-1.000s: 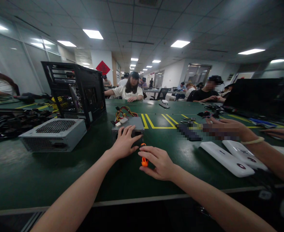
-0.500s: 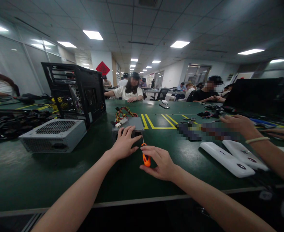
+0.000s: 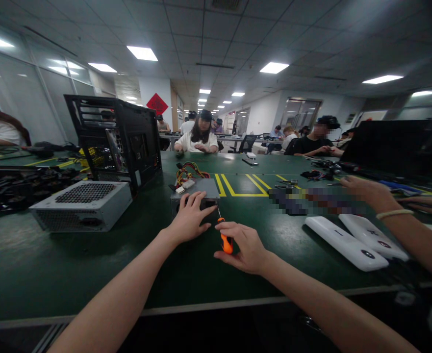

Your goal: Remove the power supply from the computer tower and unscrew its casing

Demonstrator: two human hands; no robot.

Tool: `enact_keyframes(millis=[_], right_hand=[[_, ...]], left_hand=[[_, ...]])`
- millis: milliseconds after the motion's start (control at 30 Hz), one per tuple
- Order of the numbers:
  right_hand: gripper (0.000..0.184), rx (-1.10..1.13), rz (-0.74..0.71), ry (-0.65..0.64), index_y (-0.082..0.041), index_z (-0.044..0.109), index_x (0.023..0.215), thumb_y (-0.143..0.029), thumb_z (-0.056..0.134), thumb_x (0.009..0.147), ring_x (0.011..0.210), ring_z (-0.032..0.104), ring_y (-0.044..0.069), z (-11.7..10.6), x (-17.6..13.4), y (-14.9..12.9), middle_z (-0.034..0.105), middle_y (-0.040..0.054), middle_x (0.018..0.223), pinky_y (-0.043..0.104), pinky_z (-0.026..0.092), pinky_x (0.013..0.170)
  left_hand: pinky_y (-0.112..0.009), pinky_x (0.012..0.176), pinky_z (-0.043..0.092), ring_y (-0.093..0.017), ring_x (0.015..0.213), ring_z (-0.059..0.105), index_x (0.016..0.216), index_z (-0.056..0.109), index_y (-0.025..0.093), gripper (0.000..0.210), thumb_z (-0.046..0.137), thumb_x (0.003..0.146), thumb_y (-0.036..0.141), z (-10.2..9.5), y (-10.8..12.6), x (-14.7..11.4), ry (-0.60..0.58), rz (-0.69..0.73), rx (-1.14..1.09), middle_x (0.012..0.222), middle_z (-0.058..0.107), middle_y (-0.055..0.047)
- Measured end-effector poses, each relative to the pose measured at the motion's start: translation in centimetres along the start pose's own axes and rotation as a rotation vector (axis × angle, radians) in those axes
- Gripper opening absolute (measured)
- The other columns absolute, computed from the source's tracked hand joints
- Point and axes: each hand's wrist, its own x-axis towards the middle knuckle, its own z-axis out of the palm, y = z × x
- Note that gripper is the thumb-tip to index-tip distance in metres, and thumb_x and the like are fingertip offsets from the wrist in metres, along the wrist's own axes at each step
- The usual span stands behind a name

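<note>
A grey computer power supply lies on the green table in front of me, its bundle of coloured cables heaped at the back. My left hand rests on its near side with the fingers spread. In my right hand is an orange and black screwdriver, held between thumb and fingers. The screwdriver's thin shaft points up and away, its tip at the near right corner of the power supply; whether it sits in a screw is too small to tell.
To the left stand a second power supply and an open black computer case. On the right lie two white oblong devices, near a co-worker's arm. Loose cables and a dark monitor are farther back.
The screwdriver's handle has shifted slightly right and down with my right hand, tilting more. My left hand stays put. Across the table, a person has drawn an arm in from the case.
</note>
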Motion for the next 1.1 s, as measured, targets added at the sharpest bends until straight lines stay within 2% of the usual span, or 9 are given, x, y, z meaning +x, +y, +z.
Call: enact_keyframes(millis=[100,267,367,500,733,967,1100], right_hand=[[0.038,0.043,0.02,0.013,-0.017,0.043,0.097,-0.044,0.058,0.075,0.083,0.061,0.019,-0.07,0.0,0.01,0.061,0.0114,0.094,0.031,0.051,0.068],[0.038,0.021,-0.039,-0.077,-0.015,0.043,0.112,-0.032,0.052,0.079,0.092,0.058,0.019,-0.75,0.47,-0.5,0.057,0.0126,0.105,0.031,0.049,0.073],[0.037,-0.018,-0.038,-0.04,-0.016,0.045,0.107,-0.037,0.056,0.078,0.087,0.06,0.019,-0.5,0.39,-0.4,0.06,0.0114,0.101,0.031,0.049,0.07],[0.036,0.036,0.015,0.044,-0.018,0.041,0.098,-0.04,0.059,0.075,0.084,0.061,0.019,0.09,-0.1,0.09,0.061,0.0105,0.094,0.031,0.05,0.069],[0.035,0.017,-0.02,-0.046,-0.016,0.043,0.109,-0.032,0.053,0.079,0.092,0.058,0.02,-0.55,0.21,-0.2,0.058,0.0117,0.102,0.033,0.049,0.074],[0.037,0.014,0.049,0.062,-0.019,0.041,0.098,-0.044,0.057,0.076,0.085,0.061,0.019,0.01,-0.14,0.24,0.06,0.0104,0.096,0.032,0.051,0.069],[0.037,0.073,0.043,-0.006,-0.017,0.042,0.105,-0.039,0.054,0.078,0.094,0.058,0.02,-0.35,-0.04,0.02,0.057,0.0119,0.102,0.032,0.05,0.074]], left_hand=[[-0.051,0.1,0.013,-0.031,0.126,0.019,0.121,0.047,0.031,0.051,0.059,0.072,0.037,0.02,-0.03,0.01,-0.001,-0.004,0.004,0.138,0.026,-0.009],[-0.052,0.099,0.014,-0.032,0.125,0.02,0.121,0.048,0.031,0.049,0.058,0.073,0.036,0.11,-0.07,0.06,0.0,0.003,0.001,0.137,0.026,-0.01],[-0.052,0.099,0.014,-0.032,0.125,0.02,0.12,0.048,0.031,0.049,0.058,0.073,0.037,0.14,-0.06,0.06,0.0,0.0,0.002,0.137,0.026,-0.01],[-0.052,0.099,0.014,-0.032,0.125,0.02,0.121,0.048,0.031,0.051,0.059,0.072,0.036,0.05,-0.04,0.0,0.002,-0.001,-0.007,0.138,0.025,-0.009],[-0.052,0.099,0.013,-0.032,0.125,0.02,0.121,0.047,0.031,0.049,0.057,0.074,0.037,-0.03,0.01,0.04,0.004,-0.001,-0.011,0.138,0.026,-0.009],[-0.051,0.099,0.014,-0.032,0.125,0.02,0.121,0.048,0.03,0.05,0.058,0.073,0.037,0.02,0.04,0.0,-0.002,-0.006,0.0,0.138,0.026,-0.01],[-0.051,0.099,0.014,-0.032,0.125,0.02,0.121,0.048,0.03,0.049,0.058,0.073,0.036,0.0,0.05,0.03,0.0,-0.002,0.003,0.137,0.027,-0.01]])
